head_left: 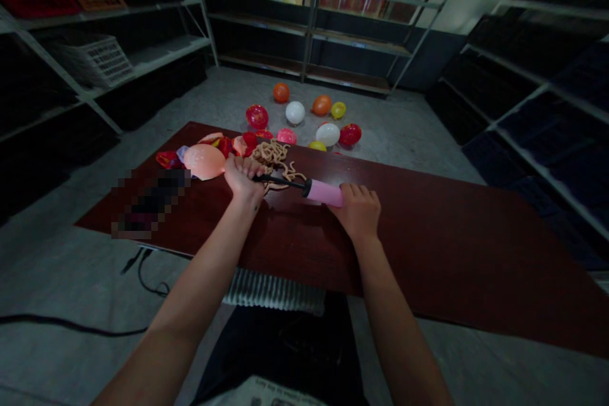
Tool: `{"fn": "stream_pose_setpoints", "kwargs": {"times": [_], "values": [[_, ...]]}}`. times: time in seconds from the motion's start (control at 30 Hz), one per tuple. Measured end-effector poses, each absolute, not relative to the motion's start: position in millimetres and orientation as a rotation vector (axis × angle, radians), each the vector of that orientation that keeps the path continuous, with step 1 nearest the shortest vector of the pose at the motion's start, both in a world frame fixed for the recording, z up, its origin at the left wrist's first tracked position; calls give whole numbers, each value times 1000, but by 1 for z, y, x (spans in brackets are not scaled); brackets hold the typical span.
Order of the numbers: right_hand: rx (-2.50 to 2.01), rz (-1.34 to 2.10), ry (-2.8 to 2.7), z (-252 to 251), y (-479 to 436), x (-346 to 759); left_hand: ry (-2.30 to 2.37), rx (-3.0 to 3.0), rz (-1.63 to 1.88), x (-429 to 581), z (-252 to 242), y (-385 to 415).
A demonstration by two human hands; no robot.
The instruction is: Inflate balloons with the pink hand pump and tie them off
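A pale orange balloon (203, 161), partly inflated, hangs at the left end of a pink hand balloon pump (325, 193). My left hand (243, 176) is closed around the pump's black end, at the balloon's neck. Its fingers hide the join. The pump's thin black rod shows between my hands, drawn out of the pink barrel. Wrapped around the right end of that barrel is my right hand (360, 210). Behind my left hand lie a heap of tan, cord-like strips (270, 153) and several limp, colourful balloons (166, 159).
The dark red table (457, 247) stretches far to the right. A blurred-out dark object (155, 203) lies on its left end. Several inflated balloons (295, 113) rest on the floor beyond. Metal shelves (266, 25) stand around, and a black cable (71, 325) runs along the floor at left.
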State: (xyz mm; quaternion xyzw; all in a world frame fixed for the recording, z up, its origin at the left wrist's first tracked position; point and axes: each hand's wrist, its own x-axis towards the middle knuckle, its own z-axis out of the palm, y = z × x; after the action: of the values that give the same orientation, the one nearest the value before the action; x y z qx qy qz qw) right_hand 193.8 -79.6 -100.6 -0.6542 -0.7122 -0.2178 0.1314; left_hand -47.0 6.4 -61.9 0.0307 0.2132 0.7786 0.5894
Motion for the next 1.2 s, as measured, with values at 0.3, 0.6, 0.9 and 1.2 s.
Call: {"fn": "stream_pose_setpoints", "kwargs": {"times": [0.3,0.6,0.9,1.2], "values": [[-1822,-498,-2154,-104,-77,157,527,195,1700,-13,-71,-2],[-1883,-478,-2098,-107,-72,155,528,139,1692,-17,-70,6],[-1855,-555,-2108,-107,-67,166,546,83,1733,-32,-69,14],[-1908,-615,-2012,-104,-70,200,570,99,1838,-65,-63,18]]}}
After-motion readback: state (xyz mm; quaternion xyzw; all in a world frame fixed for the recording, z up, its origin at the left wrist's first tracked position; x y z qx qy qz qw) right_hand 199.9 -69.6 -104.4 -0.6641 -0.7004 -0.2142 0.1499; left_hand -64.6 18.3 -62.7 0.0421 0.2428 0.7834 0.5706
